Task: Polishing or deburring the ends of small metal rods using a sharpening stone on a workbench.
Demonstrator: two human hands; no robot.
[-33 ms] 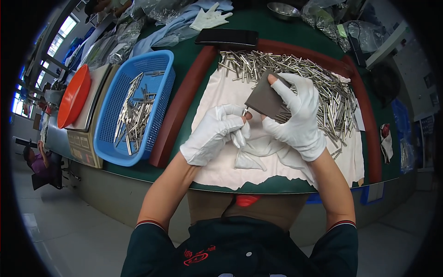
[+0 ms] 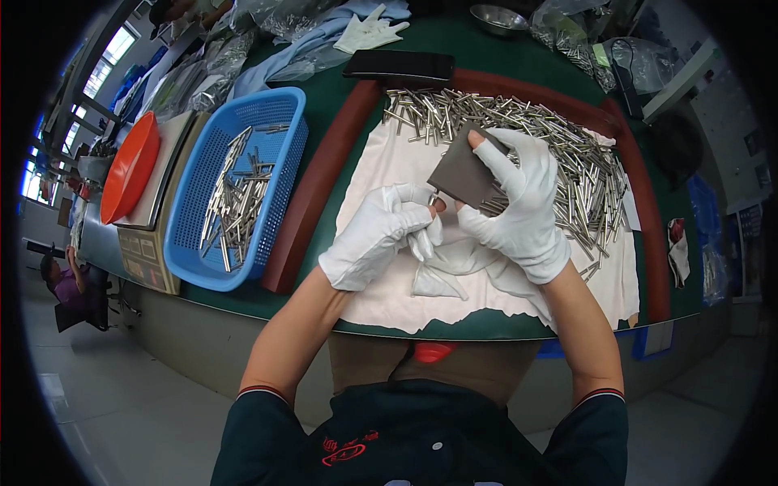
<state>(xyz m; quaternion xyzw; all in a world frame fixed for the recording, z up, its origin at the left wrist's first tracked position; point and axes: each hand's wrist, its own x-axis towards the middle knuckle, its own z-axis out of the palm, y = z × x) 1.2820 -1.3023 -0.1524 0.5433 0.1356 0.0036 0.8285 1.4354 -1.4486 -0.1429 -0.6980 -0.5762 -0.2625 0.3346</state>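
Observation:
Gloved in white with bare fingertips, my left hand [image 2: 382,236] is closed in a pinch on a small metal pin [image 2: 435,197], mostly hidden by the fingers. My right hand [image 2: 519,202] grips a flat, square grey-brown pad [image 2: 463,172] between thumb and fingers. The pad's lower left corner meets or nearly meets the pin; I cannot tell which. Below both hands a crumpled white cloth [image 2: 442,279] lies on a pale pink cloth [image 2: 369,174]. Behind and right of my right hand spreads a heap of shiny metal pins [image 2: 579,182].
Dark red bars [image 2: 318,190] border the pink cloth on the green table [image 2: 454,321]. To the left stand a blue basket [image 2: 180,243] holding metal pins and a scale with a red dish [image 2: 131,170]. A black phone-like slab [image 2: 399,66] lies at the back, near a steel bowl [image 2: 498,18].
My hands have come very slightly closer together: the left moved a touch right, the right with the pad a touch left. Less of the pin shows now.

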